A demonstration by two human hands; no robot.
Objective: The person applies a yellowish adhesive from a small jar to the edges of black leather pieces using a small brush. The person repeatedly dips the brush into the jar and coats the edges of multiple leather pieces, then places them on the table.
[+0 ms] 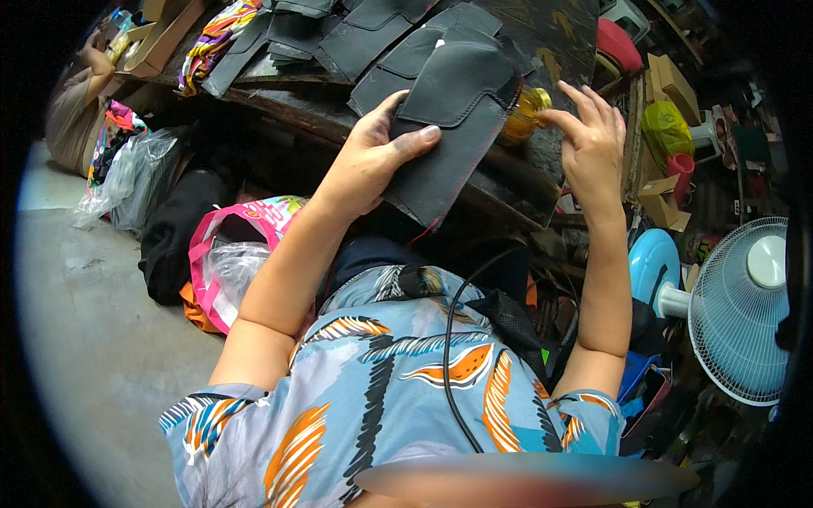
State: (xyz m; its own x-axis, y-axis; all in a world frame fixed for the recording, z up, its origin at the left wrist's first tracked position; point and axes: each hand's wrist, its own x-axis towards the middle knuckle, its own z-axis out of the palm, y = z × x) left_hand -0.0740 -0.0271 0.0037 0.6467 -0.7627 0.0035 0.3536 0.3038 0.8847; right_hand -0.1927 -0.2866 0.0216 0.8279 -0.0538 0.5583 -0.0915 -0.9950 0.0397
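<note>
The left hand (373, 157) held a dark leather piece (453, 127) at the near edge of the table (559, 34), thumb lying across its upper face and fingers hidden beneath it. The piece was tilted, its lower end hanging off the table edge toward the person's lap, with a thin red line showing along its lower rim. The right hand (593, 144) held nothing; its fingers were spread loosely and its fingertips touched a small amber jar (523, 114) standing just beside the piece on the right.

More dark leather pieces (339, 38) lay overlapping in rows farther back on the table, with a striped cloth (216, 38) at their left end. A pink bag (229, 254) stuffed with clear plastic sat on the floor below the left forearm. A white fan (741, 309) stood at the right, and a yellow-green bag (665, 131) lay among cardboard boxes beyond the right hand. Another person's arm (97, 72) showed at the far left corner.
</note>
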